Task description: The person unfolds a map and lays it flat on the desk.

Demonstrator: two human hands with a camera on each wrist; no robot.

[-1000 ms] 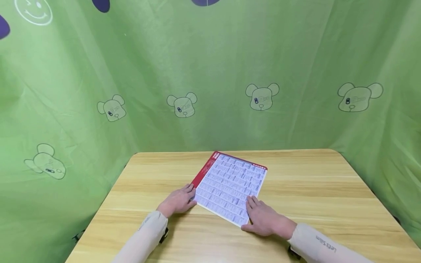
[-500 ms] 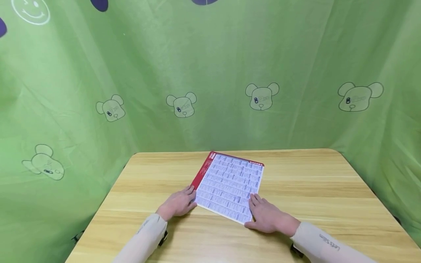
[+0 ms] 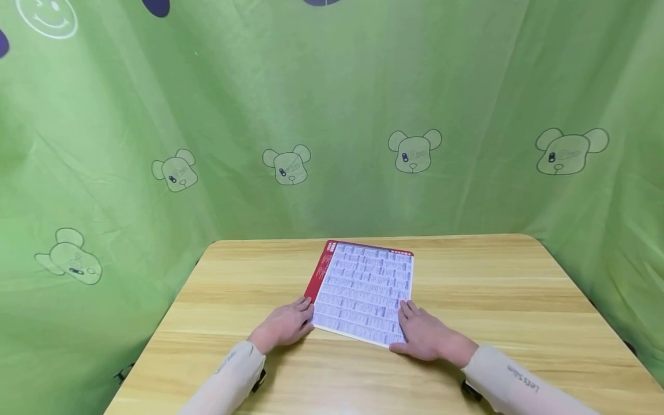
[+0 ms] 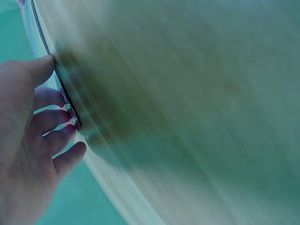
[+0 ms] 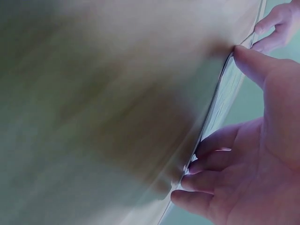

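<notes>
Flat white printed sheet with red strip along its left edge and top (image 3: 363, 293), dense rows of small text, lying on light wooden table with rounded corners (image 3: 519, 300). Sheet placed around the table's middle, slightly nearer the far edge than the near one, turned a little so its near-right corner points toward the person.

Left hand (image 3: 284, 324) resting palm down on the table at the sheet's near-left corner, fingers nearly straight and only loosely spread, fingertips touching the sheet's red edge. Nothing gripped. In the left wrist view, same left hand (image 4: 33, 136) seen from the palm side, thumb and fingers laid against the sheet's thin edge (image 4: 65, 101); heavy blur, hard to tell more.

Right hand (image 3: 427, 337) flat at the sheet's near-right corner, fingers extended and lying on the sheet's right margin, thumb on the table just below the sheet's near edge. Pressing, not pinching. In the right wrist view, right hand (image 5: 253, 154) with thumb tip against the sheet's edge (image 5: 220, 98) and fingers slightly bent beside it; fingers of the other hand visible at the top right corner (image 5: 276, 26). Blurred too.

Pale beige long sleeves on both forearms; small dark lettering on the right sleeve (image 3: 524, 381).

Behind and to both sides of the table, green fabric backdrop with bear-head outlines (image 3: 332, 115), one smiley face print at the top left (image 3: 45, 17).
</notes>
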